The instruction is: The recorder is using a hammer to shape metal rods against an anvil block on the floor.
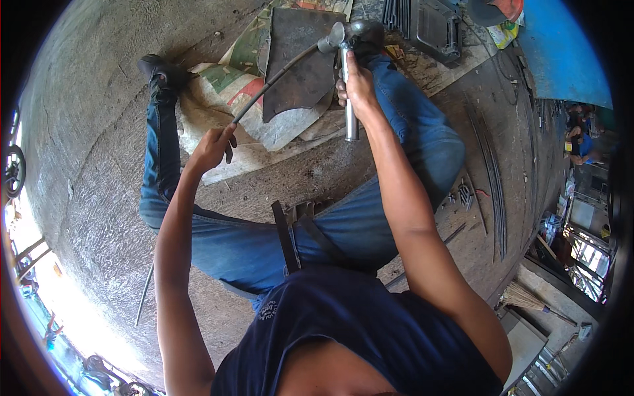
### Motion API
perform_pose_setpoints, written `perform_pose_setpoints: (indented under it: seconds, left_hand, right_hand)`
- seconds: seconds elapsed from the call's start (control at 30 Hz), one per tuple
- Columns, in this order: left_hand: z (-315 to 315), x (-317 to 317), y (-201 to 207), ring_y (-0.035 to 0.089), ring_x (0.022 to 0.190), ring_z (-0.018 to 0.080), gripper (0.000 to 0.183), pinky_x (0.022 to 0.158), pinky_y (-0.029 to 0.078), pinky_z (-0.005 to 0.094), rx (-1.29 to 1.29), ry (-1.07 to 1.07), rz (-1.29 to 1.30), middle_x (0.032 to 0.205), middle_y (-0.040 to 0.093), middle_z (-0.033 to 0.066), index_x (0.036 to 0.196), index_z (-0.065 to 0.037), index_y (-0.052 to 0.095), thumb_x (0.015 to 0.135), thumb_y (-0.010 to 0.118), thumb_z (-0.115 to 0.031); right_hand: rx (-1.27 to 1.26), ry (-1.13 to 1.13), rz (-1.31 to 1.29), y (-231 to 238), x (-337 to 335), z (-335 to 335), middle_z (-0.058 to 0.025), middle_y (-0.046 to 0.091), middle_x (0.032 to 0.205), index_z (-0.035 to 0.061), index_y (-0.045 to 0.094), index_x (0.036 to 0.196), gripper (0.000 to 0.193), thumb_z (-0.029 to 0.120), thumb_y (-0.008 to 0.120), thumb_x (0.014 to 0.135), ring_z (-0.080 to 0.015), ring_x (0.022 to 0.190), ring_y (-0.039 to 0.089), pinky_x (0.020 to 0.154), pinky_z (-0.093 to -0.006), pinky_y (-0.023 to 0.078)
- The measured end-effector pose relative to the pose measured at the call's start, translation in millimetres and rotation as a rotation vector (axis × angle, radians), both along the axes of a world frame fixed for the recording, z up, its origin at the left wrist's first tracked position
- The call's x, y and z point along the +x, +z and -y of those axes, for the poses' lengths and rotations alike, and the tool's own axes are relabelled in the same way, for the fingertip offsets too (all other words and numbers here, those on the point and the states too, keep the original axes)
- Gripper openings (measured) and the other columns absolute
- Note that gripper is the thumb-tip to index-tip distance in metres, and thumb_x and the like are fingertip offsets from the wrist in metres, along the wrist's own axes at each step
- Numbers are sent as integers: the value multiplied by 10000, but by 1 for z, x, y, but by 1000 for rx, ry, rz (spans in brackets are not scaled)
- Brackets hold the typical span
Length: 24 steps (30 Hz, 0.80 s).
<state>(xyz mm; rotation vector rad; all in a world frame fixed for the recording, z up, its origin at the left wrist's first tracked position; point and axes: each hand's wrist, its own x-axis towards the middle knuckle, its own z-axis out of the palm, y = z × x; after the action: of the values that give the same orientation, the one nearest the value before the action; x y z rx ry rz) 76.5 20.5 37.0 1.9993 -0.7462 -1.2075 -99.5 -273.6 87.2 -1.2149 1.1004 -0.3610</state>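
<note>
The left hand (pixel 211 148) grips a thin dark metal rod (pixel 269 84) — the right hand (pixel 360 87) clasps a silver tubular-handled metal hammer (pixel 351 124).

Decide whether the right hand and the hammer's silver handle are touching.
Touching: the head view shows the right hand wrapped around the silver handle, whose end emerges below.

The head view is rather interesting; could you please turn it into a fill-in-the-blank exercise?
1. Of the rod and the hammer, the left hand holds the ____.
2. The right hand grips the hammer by its shiny ____.
3. The jeans are coloured ____.

Missing words: rod; handle; blue.
</note>
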Motion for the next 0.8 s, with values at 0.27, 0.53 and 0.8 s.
perform_pose_setpoints:
  seconds: [0.27, 0.53, 0.8]
  left_hand:
    - [-5, -4, -15, 531, 430, 148, 560, 434, 397, 315, -105, 26, 92, 499, 489, 69, 712, 40, 570, 1026, 447, -407]
    - [0, -7, -15, 526, 437, 148, 534, 433, 411, 317, -116, 42, 117, 527, 483, 61, 701, 34, 554, 1025, 464, -381]
    - [-6, -8, -17, 521, 437, 139, 511, 425, 406, 314, -107, 59, 134, 524, 479, 54, 700, 26, 545, 1026, 473, -361]
  right_hand:
    - [-139, -7, 2, 22, 6, 2, -3, 452, 545, 77, 481, 748, 526, 557, 483, 964, -88, 368, 394, 339, -274, 331]
    - [-142, 82, -114, 7, 10, -1, -4, 469, 552, 71, 488, 762, 539, 567, 453, 970, -79, 382, 411, 344, -258, 335]
    - [-518, -126, 294, 162, 14, 3, 3, 439, 550, 94, 501, 805, 590, 668, 432, 924, -77, 385, 397, 349, -242, 336]
